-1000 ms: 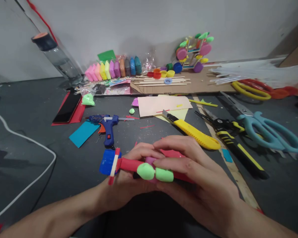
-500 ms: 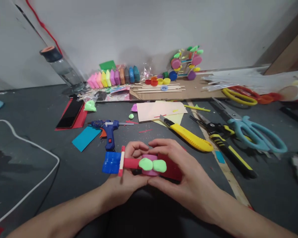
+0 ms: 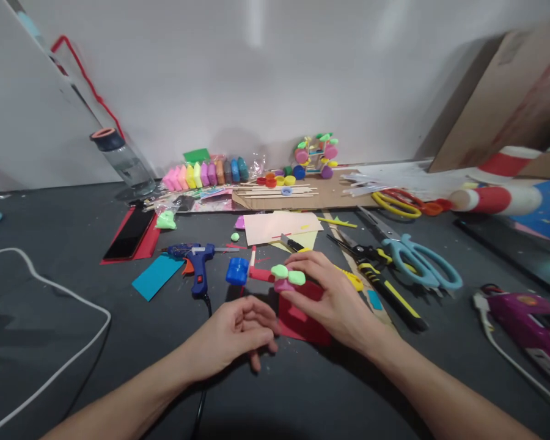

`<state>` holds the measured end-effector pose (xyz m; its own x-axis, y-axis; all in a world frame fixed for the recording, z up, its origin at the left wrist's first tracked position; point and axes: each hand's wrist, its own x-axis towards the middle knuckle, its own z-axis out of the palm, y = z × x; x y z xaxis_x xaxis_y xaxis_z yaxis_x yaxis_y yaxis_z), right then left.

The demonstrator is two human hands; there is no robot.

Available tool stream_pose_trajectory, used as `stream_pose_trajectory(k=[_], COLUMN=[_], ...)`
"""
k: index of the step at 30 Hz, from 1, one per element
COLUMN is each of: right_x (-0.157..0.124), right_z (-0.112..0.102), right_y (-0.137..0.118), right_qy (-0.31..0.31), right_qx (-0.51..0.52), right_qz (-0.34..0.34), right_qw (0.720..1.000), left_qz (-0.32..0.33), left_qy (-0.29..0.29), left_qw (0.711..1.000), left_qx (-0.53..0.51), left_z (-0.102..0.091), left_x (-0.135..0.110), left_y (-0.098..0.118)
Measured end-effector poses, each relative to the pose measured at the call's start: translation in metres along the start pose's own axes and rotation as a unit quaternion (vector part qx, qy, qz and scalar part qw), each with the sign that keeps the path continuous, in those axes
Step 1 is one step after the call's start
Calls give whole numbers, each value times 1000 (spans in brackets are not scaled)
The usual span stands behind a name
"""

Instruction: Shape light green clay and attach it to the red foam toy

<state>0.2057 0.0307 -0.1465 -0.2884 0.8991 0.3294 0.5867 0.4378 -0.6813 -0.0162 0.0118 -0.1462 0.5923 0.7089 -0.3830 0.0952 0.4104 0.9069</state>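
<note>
My right hand (image 3: pixel 327 299) grips a small craft model (image 3: pixel 261 275) by its pink end, fingers on one side and thumb on the other. Two light green clay pieces (image 3: pixel 288 275) top that end. A red strip runs left from it to an upright white-and-red stick and blue bottle caps (image 3: pixel 237 271). My left hand (image 3: pixel 238 339) is apart from the model, just below it, with loosely curled fingers and nothing in them. Beneath my right hand lies a red paper sheet (image 3: pixel 305 324). A yellow utility knife (image 3: pixel 351 280) is partly hidden behind that hand.
Left of my hands lie a blue glue gun (image 3: pixel 199 263), blue paper (image 3: pixel 158 276) and a phone (image 3: pixel 131 234). Pliers (image 3: pixel 392 296) and blue-handled scissors (image 3: pixel 421 260) lie to the right. Clay packs (image 3: pixel 206 174), sticks (image 3: pixel 279 192) and a water bottle (image 3: pixel 126 165) stand or lie along the back.
My left hand has let go of the model and drawn back toward me. My right hand has carried the model forward, away from my body. The view has tilted up and turned right.
</note>
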Motion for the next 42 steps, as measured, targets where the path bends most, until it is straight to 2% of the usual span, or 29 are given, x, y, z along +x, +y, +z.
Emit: stream_pose_trajectory(k=[3,5,6,8,10,12,15,19,27,31,34,36,39,40,42], right_x=[4,6,7,8,8,7,6,4,6,6,5,5,5,6,7], right_z=[-4,-5,-5,-4,-2,-2,-2,-5,-1,-7,-14,-18,-22,-22,-23], right_y=[7,8,8,8,8,9,12,13,14,13,11,12,16,17,20], right_qy=[-34,-61,-73,-91,-107,-117,-114,-98,-89,-54,-2,51,124,136,146], right_qx=[-28,-45,-52,-68,-83,-98,-120,-140,-168,-162,-145,-131,-113,-109,-106], right_qz=[3,-3,-7,-14,-21,-24,-18,-11,-47,-51,-54,-51,-40,-37,-35], right_qw=[999,997,996,993,991,988,986,985,981,984,988,989,985,984,983], left_qz=[-31,-5,24,97,160,198,221,221,230,267,302,313,297,282,248], left_qy=[-44,-26,7,107,203,252,251,235,229,232,284,361,480,506,523], left_qw=[997,994,992,975,941,906,872,840,784,771,752,724,662,645,630], left_qx=[61,104,126,171,220,276,357,437,528,530,512,497,494,499,518], left_z=[-2,-4,-7,-13,-20,-26,-33,-36,-38,-37,-47,-63,-97,-108,-125], left_x=[-11,-18,-20,-23,-21,-17,-9,-1,4,8,1,-8,-27,-31,-35], left_y=[12,18,21,24,25,23,18,9,1,1,14,27,47,51,54])
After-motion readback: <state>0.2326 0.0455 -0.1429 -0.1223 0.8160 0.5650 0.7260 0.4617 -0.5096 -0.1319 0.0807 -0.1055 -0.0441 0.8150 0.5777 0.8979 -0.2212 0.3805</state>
